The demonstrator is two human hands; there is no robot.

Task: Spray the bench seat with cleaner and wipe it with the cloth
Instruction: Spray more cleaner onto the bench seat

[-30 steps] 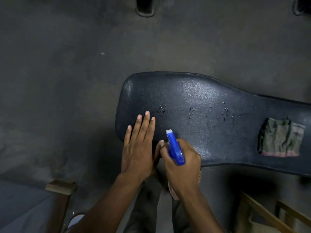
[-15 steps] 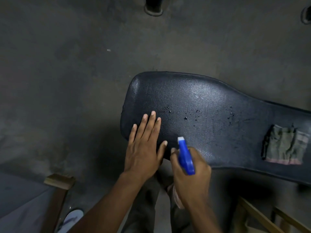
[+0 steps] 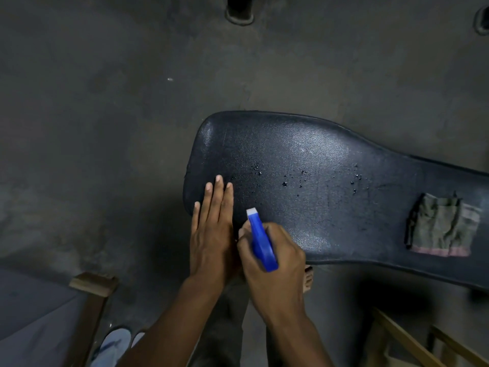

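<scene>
- The left hand [image 3: 213,229] lies flat, fingers together and gripping nothing, palm down on the near-left corner of the bench seat [image 3: 330,160].
- Just right of it, the right hand [image 3: 272,258] is wrapped around the blue spray bottle [image 3: 260,242]; its white nozzle points up and away over the seat.
- Droplets [image 3: 285,184] dot the seat's middle, ahead and right of the nozzle.
- The seat's long axis runs rightward, narrowing.
- The cloth [image 3: 444,226] lies crumpled at the far right of the seat, well apart from both hands; the right hand is nearer but occupied, so wiping probably calls for a rightward reach.
</scene>
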